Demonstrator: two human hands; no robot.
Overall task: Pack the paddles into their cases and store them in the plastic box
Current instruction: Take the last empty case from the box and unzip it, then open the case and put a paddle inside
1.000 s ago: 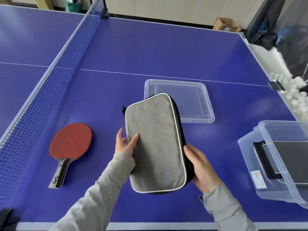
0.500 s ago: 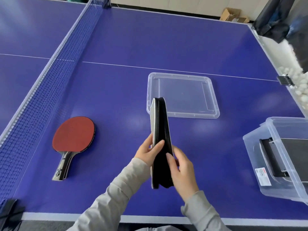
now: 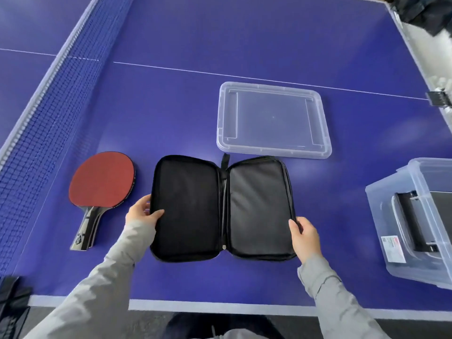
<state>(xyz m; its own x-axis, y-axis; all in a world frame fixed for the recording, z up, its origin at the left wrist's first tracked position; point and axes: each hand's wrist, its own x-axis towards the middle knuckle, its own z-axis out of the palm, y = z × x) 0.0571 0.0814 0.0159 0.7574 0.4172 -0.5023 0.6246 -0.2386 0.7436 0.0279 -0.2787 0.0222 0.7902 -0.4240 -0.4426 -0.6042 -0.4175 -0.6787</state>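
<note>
Black zip-round fabric paddle case [image 3: 221, 206], edge-on half second ago, now spread flat on blue table [image 3: 171, 113]. Left hand [image 3: 141, 212], right hand [image 3: 304, 232] pinch outer edges. Step: case opened. Next: lift red-rubber wooden-handled paddle [image 3: 100, 189] (just left), lay inside; clear plastic box [image 3: 401, 216] waits right.

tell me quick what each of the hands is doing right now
Left hand: grips the left edge of the open paddle case.
Right hand: grips the case's right edge.
</note>
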